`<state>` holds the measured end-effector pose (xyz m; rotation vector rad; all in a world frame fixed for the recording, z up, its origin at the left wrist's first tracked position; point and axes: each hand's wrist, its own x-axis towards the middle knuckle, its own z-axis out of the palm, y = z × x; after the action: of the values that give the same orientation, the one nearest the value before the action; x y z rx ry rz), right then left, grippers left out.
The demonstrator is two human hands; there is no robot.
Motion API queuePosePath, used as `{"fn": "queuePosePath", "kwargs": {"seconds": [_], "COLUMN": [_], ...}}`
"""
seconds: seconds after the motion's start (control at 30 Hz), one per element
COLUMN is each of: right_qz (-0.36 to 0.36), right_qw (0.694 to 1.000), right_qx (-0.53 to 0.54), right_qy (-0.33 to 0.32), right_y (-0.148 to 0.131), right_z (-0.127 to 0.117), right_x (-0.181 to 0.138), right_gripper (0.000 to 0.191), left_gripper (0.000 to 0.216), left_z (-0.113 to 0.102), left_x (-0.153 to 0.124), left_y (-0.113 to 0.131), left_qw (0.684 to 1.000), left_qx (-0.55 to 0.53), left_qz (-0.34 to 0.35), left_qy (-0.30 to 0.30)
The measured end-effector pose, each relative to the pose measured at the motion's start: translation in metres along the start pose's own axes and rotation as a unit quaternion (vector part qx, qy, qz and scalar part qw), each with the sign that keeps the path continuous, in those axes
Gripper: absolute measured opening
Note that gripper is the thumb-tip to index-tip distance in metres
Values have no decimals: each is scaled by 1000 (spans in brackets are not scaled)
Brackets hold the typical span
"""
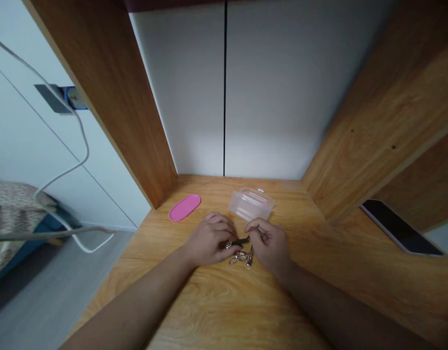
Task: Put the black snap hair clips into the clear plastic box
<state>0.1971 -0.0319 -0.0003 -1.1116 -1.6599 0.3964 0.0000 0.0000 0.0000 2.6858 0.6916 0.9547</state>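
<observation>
Over the wooden tabletop [216,296], my left hand [211,239] rests with its fingers bent and closed around the left end of a small dark, key-like metal piece [240,241]. My right hand [270,244] is closed in a pinch at the other end of this piece; what lies between its fingertips is mostly hidden. Just below, between both hands, a small cluster of shiny metal rings and clasps [241,257] lies or hangs close to the wood. Whether it is joined to the dark piece I cannot tell.
Behind my right hand stands a clear plastic box [245,208] with its lid up. A pink oval tray [184,207] lies beyond my left hand. A dark-screened flat device [401,228] is at the right. Wooden side panels flank the table; a white cable [85,141] hangs left.
</observation>
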Motion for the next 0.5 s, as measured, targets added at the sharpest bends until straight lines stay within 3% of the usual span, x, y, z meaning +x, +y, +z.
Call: {"fn": "queuePosePath", "kwargs": {"seconds": [0.27,0.5], "right_qz": [-1,-5], "right_qw": [1000,1000], "right_qx": [5,4], "right_qy": [-1,8], "right_y": [-1,1], "right_z": [0,1], "right_x": [-2,-4], "right_gripper": [19,18], "left_gripper": [10,12], "left_z": [-1,-1], "left_x": [1,-2], "left_y": [0,3], "left_qw": [1000,993], "left_qx": [-12,-27], "left_qz": [-9,-102], "left_qy": [10,48]}}
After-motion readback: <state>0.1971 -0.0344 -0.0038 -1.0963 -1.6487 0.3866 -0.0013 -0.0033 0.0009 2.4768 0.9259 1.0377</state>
